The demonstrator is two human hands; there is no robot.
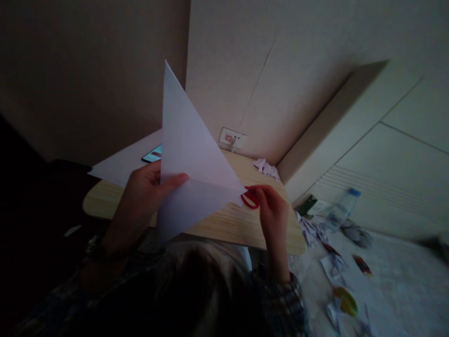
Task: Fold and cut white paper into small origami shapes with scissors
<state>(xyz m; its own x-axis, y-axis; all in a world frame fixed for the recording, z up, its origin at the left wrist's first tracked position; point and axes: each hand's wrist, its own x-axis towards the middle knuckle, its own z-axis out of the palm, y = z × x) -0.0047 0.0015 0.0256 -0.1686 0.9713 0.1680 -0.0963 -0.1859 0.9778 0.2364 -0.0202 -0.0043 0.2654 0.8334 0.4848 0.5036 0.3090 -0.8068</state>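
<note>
A sheet of white paper (pixel 192 140), folded to a pointed triangle with a crease across its lower part, is held up over the small wooden table. My left hand (pixel 150 187) grips its left edge, thumb flat on the near face and fingers behind. At the paper's right corner my right hand (pixel 271 203) is closed, its thumb and forefinger pinching the tip. Just beside those fingers show the red handles of scissors (pixel 249 200); their blades are hidden, and I cannot tell whether the hand touches them.
A lit phone (pixel 153 153) lies on more white paper (pixel 122 159) on the left of the table (pixel 224 224). Crumpled paper (pixel 265 168) sits by the wall socket (pixel 232 137). On the floor at right are a plastic bottle (pixel 343 208), paper scraps and a yellow-green item (pixel 345 302).
</note>
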